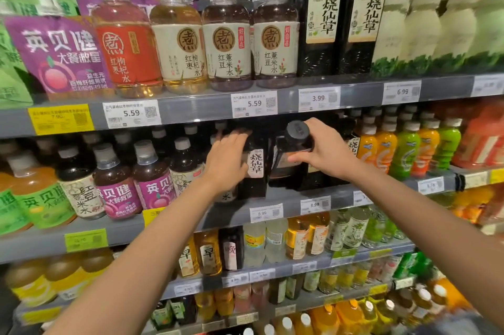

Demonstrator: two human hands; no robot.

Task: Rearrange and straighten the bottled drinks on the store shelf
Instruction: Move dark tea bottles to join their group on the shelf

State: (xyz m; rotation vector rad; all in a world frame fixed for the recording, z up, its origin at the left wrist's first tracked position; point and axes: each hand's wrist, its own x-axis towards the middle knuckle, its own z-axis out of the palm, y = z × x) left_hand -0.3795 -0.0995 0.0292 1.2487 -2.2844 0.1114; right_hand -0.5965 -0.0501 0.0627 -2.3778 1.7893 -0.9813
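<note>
Both my arms reach to the second shelf point(286, 199) from the top. My left hand point(227, 158) wraps the left side of an upright dark bottle point(255, 171) with a cream label. My right hand point(323, 149) grips a second dark bottle point(291, 154) with a black cap; this one tilts toward me and leftward, its cap in front of the shelf edge above. More dark bottles stand behind them, mostly hidden in shadow.
Purple-label bottles point(155, 184) and a red-bean drink point(79, 190) stand left of my hands; orange and green bottles point(406, 149) stand to the right. The top shelf holds clear tea bottles point(226, 40) and tall dark bottles point(321, 29). Price tags point(253, 104) line the shelf edges.
</note>
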